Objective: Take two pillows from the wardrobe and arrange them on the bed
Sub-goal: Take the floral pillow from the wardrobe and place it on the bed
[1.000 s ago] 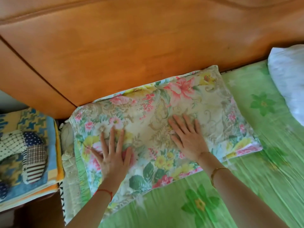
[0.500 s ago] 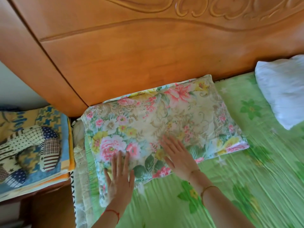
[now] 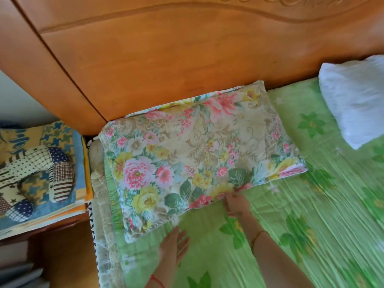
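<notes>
Far left: a stack of folded blankets (image 3: 80,163) in blue and yellow on a low wooden stand, topped by a curved patchwork cushion (image 3: 41,173) in dots, checks and stripes. Just right of that, the bed's edge, with a beige ruffled trim (image 3: 99,183) running down the mattress side.

Across the top and behind: a broad orange-brown wooden headboard (image 3: 166,59), carved along its upper rim.

Centre: the floral pillow (image 3: 197,154), flat on the green flower-print sheet (image 3: 311,204), far long edge close against the headboard, left end at the mattress corner, lying slightly askew.

Below the pillow's near left corner: the left hand (image 3: 174,246), motion-blurred, fingers extended and loosely together, holding nothing, over the sheet just off the pillow's edge; contact with the fabric impossible to tell. Red cord at that wrist.

Further right, at the pillow's near edge: the right hand (image 3: 235,204), fingers drawn together at the floral hem, apparently pinching the fabric, though blur leaves the grip unclear. Thin gold bangle on the forearm.

Far right: a white pillow (image 3: 353,100), partly cut off by the frame, on the sheet near the headboard, well apart from the floral one.
</notes>
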`<state>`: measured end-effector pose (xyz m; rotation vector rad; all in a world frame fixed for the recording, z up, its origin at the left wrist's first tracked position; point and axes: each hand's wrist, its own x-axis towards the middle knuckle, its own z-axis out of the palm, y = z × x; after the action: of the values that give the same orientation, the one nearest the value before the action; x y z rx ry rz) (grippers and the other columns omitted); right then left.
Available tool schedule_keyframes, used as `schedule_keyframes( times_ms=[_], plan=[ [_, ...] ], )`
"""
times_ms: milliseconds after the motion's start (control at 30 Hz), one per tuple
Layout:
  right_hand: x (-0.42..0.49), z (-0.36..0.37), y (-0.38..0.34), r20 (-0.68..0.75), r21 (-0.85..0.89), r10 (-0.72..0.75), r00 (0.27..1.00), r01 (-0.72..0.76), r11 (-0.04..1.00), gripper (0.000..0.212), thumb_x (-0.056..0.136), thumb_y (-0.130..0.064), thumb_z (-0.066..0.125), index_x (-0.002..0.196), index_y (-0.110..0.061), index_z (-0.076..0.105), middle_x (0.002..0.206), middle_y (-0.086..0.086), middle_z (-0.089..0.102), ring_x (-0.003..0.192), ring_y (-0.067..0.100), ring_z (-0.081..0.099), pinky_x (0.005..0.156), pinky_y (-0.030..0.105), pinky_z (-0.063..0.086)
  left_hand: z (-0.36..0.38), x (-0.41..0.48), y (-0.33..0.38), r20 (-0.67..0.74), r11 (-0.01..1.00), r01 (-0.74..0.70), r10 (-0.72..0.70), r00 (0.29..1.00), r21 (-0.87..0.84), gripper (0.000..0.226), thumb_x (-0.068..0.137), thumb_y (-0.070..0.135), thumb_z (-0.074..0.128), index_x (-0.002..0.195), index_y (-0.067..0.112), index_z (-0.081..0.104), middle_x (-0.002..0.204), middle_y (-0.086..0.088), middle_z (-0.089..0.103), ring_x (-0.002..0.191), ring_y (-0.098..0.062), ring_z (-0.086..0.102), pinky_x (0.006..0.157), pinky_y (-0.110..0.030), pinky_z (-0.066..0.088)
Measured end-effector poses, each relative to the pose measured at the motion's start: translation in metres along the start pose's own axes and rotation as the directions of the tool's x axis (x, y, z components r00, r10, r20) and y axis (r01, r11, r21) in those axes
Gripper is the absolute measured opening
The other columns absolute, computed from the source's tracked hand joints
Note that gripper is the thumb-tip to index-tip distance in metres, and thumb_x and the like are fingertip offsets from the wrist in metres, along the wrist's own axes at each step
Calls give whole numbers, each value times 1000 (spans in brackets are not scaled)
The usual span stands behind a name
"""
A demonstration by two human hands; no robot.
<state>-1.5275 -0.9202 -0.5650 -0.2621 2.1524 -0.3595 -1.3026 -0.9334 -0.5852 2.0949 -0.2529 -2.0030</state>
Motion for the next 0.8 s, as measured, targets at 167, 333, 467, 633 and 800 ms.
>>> schedule_keyframes(
  times_ms=[167, 333, 467, 633, 800],
  plan=[
    [6, 21, 12, 179, 637, 150, 972, -230, 736, 27, 94, -15, 63, 72, 1, 64, 62, 13, 65, 42, 17, 58, 50, 29, 59, 25, 7, 9, 113, 841, 140, -95, 989, -522, 13, 97, 16, 63, 101, 4, 65, 96, -15, 72, 84, -24, 69, 49, -29, 62],
    [18, 41, 9, 206, 823, 206, 957, -283, 492, 28, 94, 6, 56, 66, -2, 52, 37, 5, 51, 23, 9, 42, 31, 17, 42, 34, 15, 23, 64, 820, 125, -107, 992, -558, 23, 99, 19, 60, 80, 7, 58, 58, -2, 60, 46, -7, 56, 37, -13, 48],
    [25, 49, 15, 143, 760, 248, 958, -267, 593, 17, 91, -3, 64, 75, -6, 59, 52, 7, 61, 36, 14, 52, 40, 22, 46, 29, 13, 19, 22, 834, 105, -111, 994, -542, 23, 100, 21, 57, 81, 8, 57, 72, -2, 57, 62, -7, 52, 37, -11, 47],
    [24, 55, 23, -135, 457, 223, 966, -139, 879, 23, 90, -31, 62, 85, -9, 60, 82, 14, 60, 77, 24, 53, 73, 31, 42, 26, 8, 10, -158, 896, 21, -101, 982, -443, 22, 99, 19, 60, 81, 8, 61, 73, -2, 58, 59, -5, 47, 32, -10, 41],
    [19, 44, 17, -212, 581, 283, 935, -112, 806, 33, 91, -36, 57, 90, -3, 61, 78, 11, 62, 72, 26, 56, 69, 34, 45, 50, -1, 9, 38, 865, 118, -114, 993, -489, 17, 99, 20, 61, 106, 5, 66, 90, -5, 68, 77, -14, 62, 53, -17, 56]
  ],
)
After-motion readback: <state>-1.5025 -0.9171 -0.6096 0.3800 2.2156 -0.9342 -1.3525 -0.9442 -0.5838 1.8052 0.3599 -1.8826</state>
